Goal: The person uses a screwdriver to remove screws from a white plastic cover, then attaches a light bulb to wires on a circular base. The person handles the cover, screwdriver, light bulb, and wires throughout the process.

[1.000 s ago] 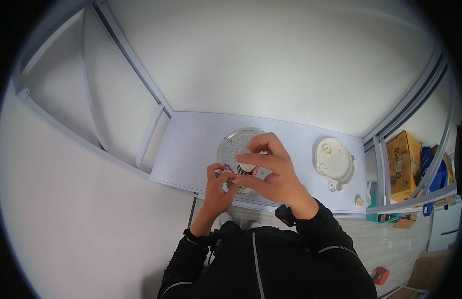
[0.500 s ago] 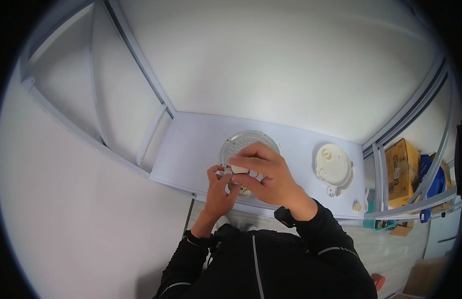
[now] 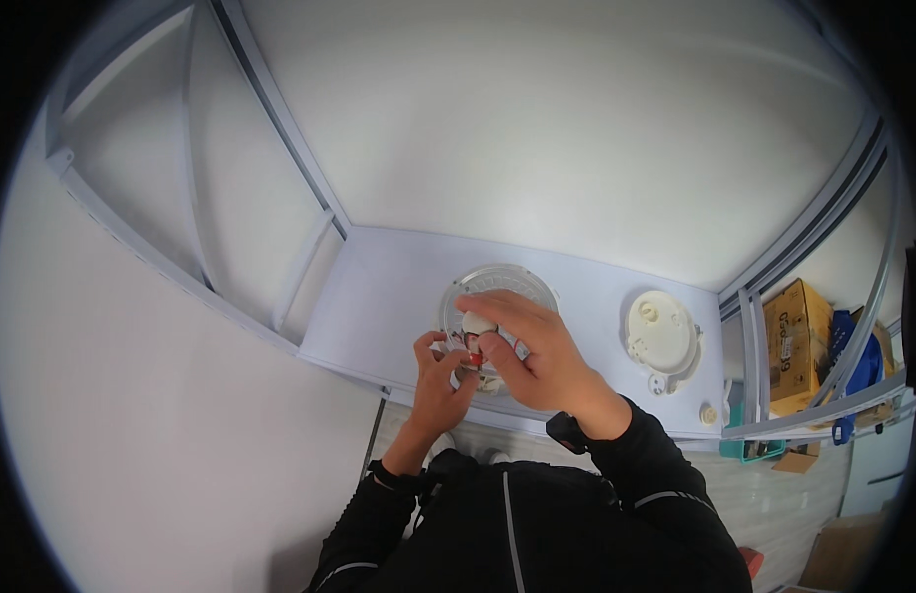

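Observation:
My right hand (image 3: 542, 346) curves over a small white rounded piece (image 3: 478, 323), with thumb and fingers round it. Just below that piece shows a small red and white part (image 3: 475, 352), pinched at its side by my left hand (image 3: 440, 385). Whether the two are one joined thing I cannot tell. Both hands work above the near side of a round, clear-looking base (image 3: 504, 276) with a ridged pattern, which lies on the pale table. My right hand hides much of it. A cream-coloured bit (image 3: 490, 383) peeks out below the fingers.
To the right on the table (image 3: 379, 287) lies a round cream plate-like part (image 3: 660, 331) with a raised ring and a tab. A small cream round piece (image 3: 709, 413) sits near the right front corner. Beyond the frame stand a cardboard box (image 3: 796, 346) and a teal bin (image 3: 749, 450).
My right fingers have shifted on the white piece, and the red part below it now shows. My left hand stays almost where it was.

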Demonstrator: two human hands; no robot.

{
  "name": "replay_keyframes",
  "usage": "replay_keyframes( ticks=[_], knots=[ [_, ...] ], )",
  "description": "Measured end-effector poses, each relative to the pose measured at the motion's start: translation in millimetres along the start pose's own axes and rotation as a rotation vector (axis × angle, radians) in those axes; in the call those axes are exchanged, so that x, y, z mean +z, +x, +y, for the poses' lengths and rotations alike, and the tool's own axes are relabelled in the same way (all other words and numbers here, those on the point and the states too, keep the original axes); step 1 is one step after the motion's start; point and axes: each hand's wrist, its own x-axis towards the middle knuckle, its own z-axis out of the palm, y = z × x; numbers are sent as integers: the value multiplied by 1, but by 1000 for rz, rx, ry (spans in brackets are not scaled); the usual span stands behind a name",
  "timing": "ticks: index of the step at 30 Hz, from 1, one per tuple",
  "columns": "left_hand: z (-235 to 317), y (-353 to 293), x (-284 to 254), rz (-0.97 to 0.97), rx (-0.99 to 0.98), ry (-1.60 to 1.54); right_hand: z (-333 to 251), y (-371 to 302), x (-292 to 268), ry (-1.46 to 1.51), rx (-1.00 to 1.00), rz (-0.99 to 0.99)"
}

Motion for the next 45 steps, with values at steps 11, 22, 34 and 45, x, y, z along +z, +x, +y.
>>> replay_keyframes(
  ticks=[11,22,34,45],
  knots=[
    [-2,-3,5,4,18,69,-2,4,-1,-11,8,-20],
    [6,-3,6,31,-26,-27,1,5,-2,-108,1,10],
    [-1,-4,8,16,-9,-13,5,10,5,-74,-64,-3],
    [5,-6,2,-7,-55,-89,6,9,-2,-36,-7,5]
  ],
)
